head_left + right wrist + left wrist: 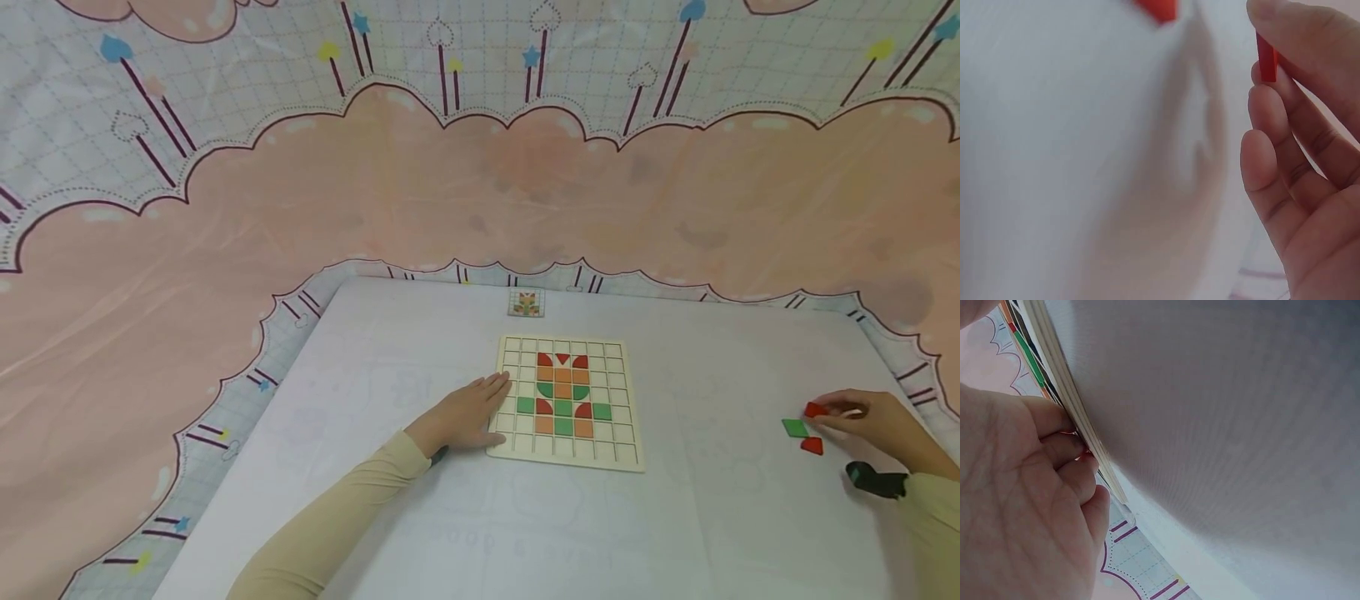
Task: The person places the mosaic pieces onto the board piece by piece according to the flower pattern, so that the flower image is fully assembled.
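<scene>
A pale gridded board (pixel 628 417) lies on the white table, with red, orange and green tiles set in a pattern at its middle. My left hand (pixel 465 414) rests along the board's left edge, its fingertips over the rim and its thumb by the near left corner. The left wrist view shows those fingers against the board's side (pixel 1079 400). Far to the right, my right hand (pixel 873 417) pinches a small red tile (pixel 1267 59) between thumb and fingertips. Beside that hand lie a green tile (pixel 795 428) and another red tile (pixel 812 446).
Behind the board lies a small card (pixel 527 302) bearing a similar coloured pattern. The white tabletop (pixel 375 367) surrounds the board, and patterned cloth (pixel 465 200) hangs or spreads beyond its edges. A dark wrist device (pixel 873 481) sits at the right cuff.
</scene>
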